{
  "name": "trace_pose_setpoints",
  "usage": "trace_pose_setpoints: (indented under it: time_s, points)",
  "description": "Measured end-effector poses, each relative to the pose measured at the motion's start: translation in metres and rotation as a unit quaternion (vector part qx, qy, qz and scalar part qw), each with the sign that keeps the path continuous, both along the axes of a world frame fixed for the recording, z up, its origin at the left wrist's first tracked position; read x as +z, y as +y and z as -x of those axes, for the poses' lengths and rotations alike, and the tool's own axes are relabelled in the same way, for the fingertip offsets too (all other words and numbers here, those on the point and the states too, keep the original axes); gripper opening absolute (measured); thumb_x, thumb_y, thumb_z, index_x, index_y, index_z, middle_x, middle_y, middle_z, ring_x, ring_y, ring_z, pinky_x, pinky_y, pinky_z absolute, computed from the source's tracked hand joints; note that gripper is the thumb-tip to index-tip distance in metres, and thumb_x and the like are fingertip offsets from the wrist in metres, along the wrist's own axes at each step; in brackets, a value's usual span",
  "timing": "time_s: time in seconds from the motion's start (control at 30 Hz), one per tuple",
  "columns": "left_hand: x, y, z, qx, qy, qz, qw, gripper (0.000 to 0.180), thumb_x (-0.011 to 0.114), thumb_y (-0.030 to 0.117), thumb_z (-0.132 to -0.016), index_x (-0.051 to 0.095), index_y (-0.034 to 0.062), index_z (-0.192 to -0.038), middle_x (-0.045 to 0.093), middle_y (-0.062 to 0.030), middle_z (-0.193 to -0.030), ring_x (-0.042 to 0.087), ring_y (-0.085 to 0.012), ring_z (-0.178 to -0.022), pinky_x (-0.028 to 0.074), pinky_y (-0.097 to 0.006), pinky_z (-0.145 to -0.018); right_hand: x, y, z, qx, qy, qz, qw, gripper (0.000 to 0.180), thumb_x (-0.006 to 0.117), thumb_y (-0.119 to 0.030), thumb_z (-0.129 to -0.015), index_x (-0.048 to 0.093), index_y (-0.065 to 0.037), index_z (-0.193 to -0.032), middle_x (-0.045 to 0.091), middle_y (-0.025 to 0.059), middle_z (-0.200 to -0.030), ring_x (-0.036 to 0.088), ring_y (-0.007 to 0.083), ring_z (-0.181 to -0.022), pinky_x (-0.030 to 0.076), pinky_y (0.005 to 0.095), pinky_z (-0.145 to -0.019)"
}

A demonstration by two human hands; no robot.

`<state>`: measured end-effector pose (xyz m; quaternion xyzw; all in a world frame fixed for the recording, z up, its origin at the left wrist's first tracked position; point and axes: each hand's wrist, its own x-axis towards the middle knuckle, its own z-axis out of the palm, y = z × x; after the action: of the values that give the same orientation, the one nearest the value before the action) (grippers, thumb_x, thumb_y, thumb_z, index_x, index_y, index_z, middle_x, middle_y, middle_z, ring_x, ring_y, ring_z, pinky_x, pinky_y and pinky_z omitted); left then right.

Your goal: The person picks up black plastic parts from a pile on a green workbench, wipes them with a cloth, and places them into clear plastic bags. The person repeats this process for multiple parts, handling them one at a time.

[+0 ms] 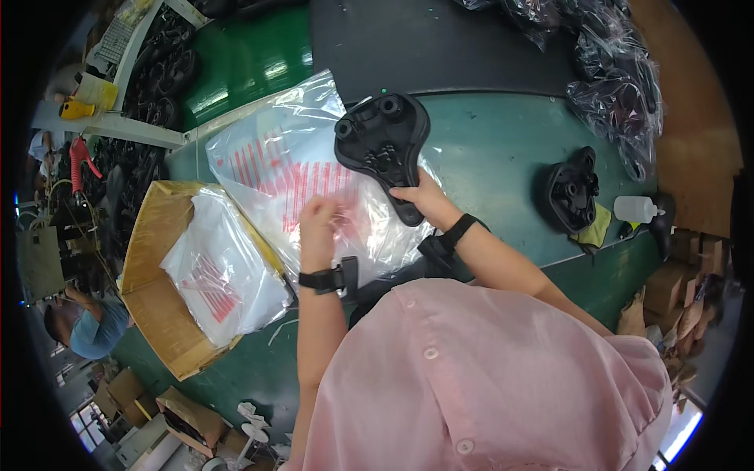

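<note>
A black bicycle saddle (385,141) is tilted above the table with its underside showing, round bumpers at its wide end. My right hand (428,200) is closed around its narrow nose. Below it lies a stack of clear plastic bags (267,169) with red print. My left hand (318,228) is over these bags, fingers curled together and slightly blurred, seeming to pinch the top bag's film. Another black saddle (572,192), underside showing, rests on the table at my right.
On the left, an open cardboard box (153,267) holds more printed bags (216,271). A white bottle (635,209) and yellow cloth (594,228) are at the right edge. Bagged black items (616,86) lie far right, beside a black mat (440,47). A person (98,322) is at far left.
</note>
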<state>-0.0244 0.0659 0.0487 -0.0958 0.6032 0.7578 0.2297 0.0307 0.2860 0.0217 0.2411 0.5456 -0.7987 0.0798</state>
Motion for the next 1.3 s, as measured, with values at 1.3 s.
trace_pose_setpoints:
  time_s: [1.3]
  points:
    - [0.113,0.126,-0.039,-0.201,0.336,-0.017,0.92,0.033,0.062,0.012,-0.083,0.06,0.0036,-0.115,0.064,-0.0138,-0.1,0.061,-0.0292,-0.091,0.048,-0.035,-0.081,0.108,0.095,0.035,0.049,0.019,-0.151,0.987,0.049,0.068,-0.011,-0.076,0.053,0.005,-0.121,0.063,0.0097,-0.106,0.059,0.0161,-0.094,0.046,0.0277,-0.083]
